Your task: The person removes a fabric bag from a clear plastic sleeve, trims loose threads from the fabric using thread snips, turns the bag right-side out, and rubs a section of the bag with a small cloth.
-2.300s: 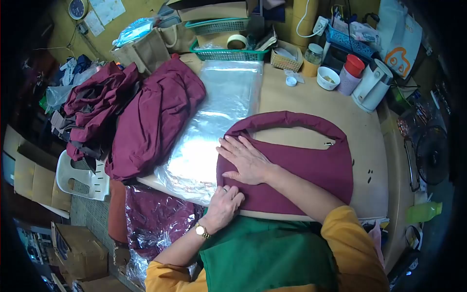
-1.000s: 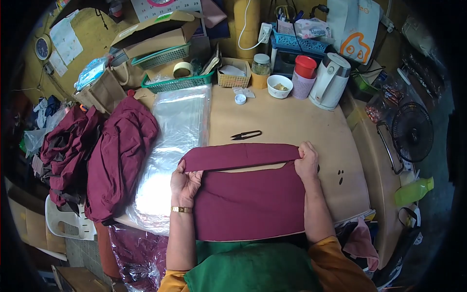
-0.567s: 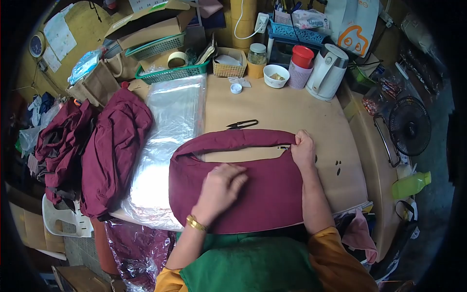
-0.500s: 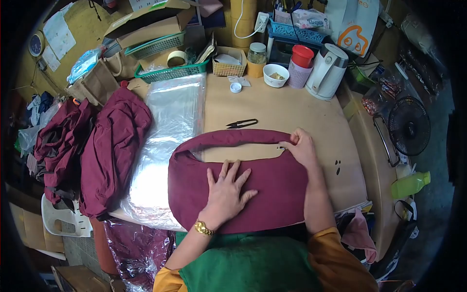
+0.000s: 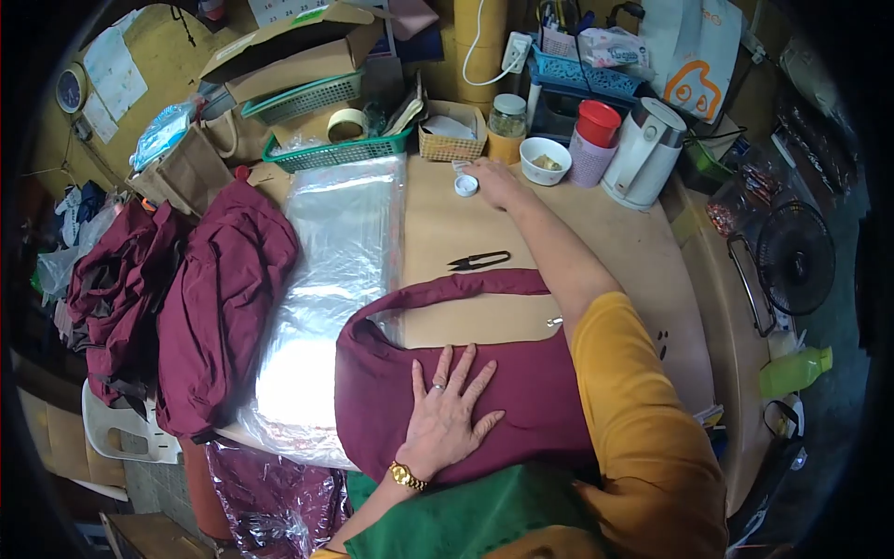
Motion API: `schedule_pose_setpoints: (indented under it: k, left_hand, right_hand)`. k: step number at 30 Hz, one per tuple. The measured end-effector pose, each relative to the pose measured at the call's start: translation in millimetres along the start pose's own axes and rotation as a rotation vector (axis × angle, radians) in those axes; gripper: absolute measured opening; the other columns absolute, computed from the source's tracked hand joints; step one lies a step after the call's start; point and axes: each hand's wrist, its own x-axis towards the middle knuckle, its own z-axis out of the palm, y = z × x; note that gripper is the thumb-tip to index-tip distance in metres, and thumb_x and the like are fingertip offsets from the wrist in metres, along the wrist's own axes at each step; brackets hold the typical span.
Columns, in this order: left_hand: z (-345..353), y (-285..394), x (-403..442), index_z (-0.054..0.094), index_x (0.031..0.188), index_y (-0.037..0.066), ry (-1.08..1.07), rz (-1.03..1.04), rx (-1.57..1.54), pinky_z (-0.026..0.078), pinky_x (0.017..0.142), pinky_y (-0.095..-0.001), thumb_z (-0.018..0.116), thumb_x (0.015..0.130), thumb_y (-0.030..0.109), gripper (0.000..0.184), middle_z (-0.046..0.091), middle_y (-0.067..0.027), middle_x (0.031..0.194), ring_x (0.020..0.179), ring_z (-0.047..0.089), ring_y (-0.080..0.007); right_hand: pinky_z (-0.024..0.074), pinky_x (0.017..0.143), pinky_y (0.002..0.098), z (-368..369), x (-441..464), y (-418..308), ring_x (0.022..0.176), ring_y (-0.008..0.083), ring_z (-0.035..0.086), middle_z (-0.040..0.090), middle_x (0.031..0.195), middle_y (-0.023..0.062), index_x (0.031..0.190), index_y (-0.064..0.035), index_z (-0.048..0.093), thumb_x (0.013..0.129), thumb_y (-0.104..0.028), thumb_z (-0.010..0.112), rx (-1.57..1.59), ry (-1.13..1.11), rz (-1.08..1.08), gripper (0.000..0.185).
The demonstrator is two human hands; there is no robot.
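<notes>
A maroon fabric bag (image 5: pixel 521 396) with a looped strap lies flat at the table's front. My left hand (image 5: pixel 449 410) rests palm down on it, fingers spread, holding nothing. A small metal fitting (image 5: pixel 555 322) shows at the right end of the bag's opening, beside my right forearm. My right hand (image 5: pixel 495 184) is stretched to the back of the table, fingers drawn together on a small clear plastic packet (image 5: pixel 460 166), which they mostly cover. Just below those fingers sits a round white lid (image 5: pixel 466 186). Black thread snips (image 5: pixel 480 261) lie between the bag and that hand.
Clear plastic sleeves (image 5: pixel 335 252) are stacked left of the bag, with maroon fabric pieces (image 5: pixel 219 298) beyond. Along the back stand a green basket (image 5: pixel 340 152), a glass jar (image 5: pixel 507 121), a white bowl (image 5: pixel 545 160), a red-lidded container (image 5: pixel 593 149) and a white kettle (image 5: pixel 643 154).
My right hand has left the bag's right corner and reached forward to the small packet at the back. My left hand stays flat on the bag. The view has shifted slightly.
</notes>
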Motion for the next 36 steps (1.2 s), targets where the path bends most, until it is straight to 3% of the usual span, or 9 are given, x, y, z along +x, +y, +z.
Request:
schedule_pose_setpoints:
  k: [7,12,21,23,26,27,28,30,36]
  left_hand:
    - [-1,-3,4,0.044,0.147,0.021,-0.017,-0.005,-0.044,0.014,0.113,-0.0684,0.057,0.090,0.055,0.068,0.028,-0.0117,0.158,0.147,0.021,-0.0379]
    - [-1,-3,5,0.044,0.147,0.021,-0.016,-0.015,-0.048,0.014,0.113,-0.0669,0.059,0.089,0.053,0.068,0.031,-0.0154,0.155,0.145,0.024,-0.0380]
    - [7,-1,-8,0.047,0.145,0.022,0.057,0.023,-0.043,0.017,0.114,-0.0634,0.061,0.088,0.052,0.066,0.043,-0.0192,0.141,0.135,0.038,-0.0351]
    - [9,1,-17,0.049,0.143,0.021,0.082,0.020,-0.034,0.021,0.113,-0.0630,0.061,0.088,0.054,0.066,0.044,-0.0200,0.137,0.132,0.041,-0.0358]
    - [8,4,-26,0.052,0.140,0.017,0.099,0.001,-0.072,0.023,0.113,-0.0632,0.065,0.086,0.051,0.065,0.045,-0.0211,0.133,0.127,0.044,-0.0372]
    - [8,3,-27,0.052,0.140,0.017,0.101,-0.001,-0.071,0.023,0.113,-0.0632,0.065,0.086,0.051,0.065,0.045,-0.0211,0.133,0.127,0.044,-0.0372]
    - [11,2,-26,0.054,0.138,0.014,0.109,-0.004,-0.102,0.024,0.112,-0.0634,0.067,0.085,0.050,0.065,0.046,-0.0217,0.131,0.126,0.045,-0.0380]
    - [14,2,-26,0.055,0.136,0.012,0.110,0.000,-0.132,0.025,0.111,-0.0635,0.069,0.084,0.048,0.065,0.047,-0.0223,0.128,0.124,0.046,-0.0387]
    - [11,4,-23,0.060,0.128,0.009,0.138,0.035,-0.100,0.027,0.110,-0.0640,0.071,0.083,0.048,0.061,0.048,-0.0228,0.124,0.120,0.047,-0.0397]
  right_hand:
    - [0.0534,0.086,0.0445,-24,26,-8,0.103,0.0395,0.064,0.066,0.111,0.0245,0.094,-0.0001,0.072,0.085,-0.009,0.062,-0.009,0.035,0.282,0.016]
    - [0.0533,0.084,0.0475,3,13,-35,0.093,0.0391,0.067,0.068,0.096,0.0266,0.089,0.0012,0.070,0.083,-0.011,0.062,-0.117,0.205,0.008,0.015]
    - [0.0529,0.075,0.0482,-24,7,-40,0.084,0.0375,0.067,0.069,0.087,0.0215,0.082,-0.0032,0.068,0.082,-0.013,0.060,-0.112,0.258,-0.039,0.013]
    - [0.0506,0.066,0.0409,-84,-40,-75,0.073,0.0267,0.067,0.068,0.077,0.0142,0.081,-0.0038,0.066,0.082,-0.014,0.061,0.213,0.245,0.021,0.011]
    - [0.0448,0.060,0.0286,-115,-154,-115,0.066,0.0064,0.054,0.063,0.069,0.0017,0.077,-0.0025,0.064,0.082,-0.010,0.065,0.708,-0.224,-0.058,0.009]
    - [0.0499,0.065,0.0353,-114,-188,-124,0.068,0.0181,0.063,0.065,0.073,0.0118,0.082,-0.0039,0.069,0.080,-0.016,0.066,0.641,-0.331,-0.124,0.012]
    - [0.0488,0.069,0.0397,-104,-221,-136,0.075,0.0235,0.063,0.061,0.077,0.0104,0.081,-0.0050,0.069,0.080,-0.013,0.067,0.481,-0.217,-0.205,0.008]
    - [0.0453,0.075,0.0410,-56,-268,-130,0.084,0.0265,0.061,0.058,0.081,0.0085,0.077,-0.0066,0.068,0.078,-0.011,0.068,0.297,-0.002,-0.455,0.004]
    - [0.0398,0.081,0.0358,-32,-262,-153,0.084,0.0231,0.058,0.055,0.082,0.0054,0.075,-0.0096,0.063,0.070,-0.007,0.066,0.268,0.087,-0.581,0.005]
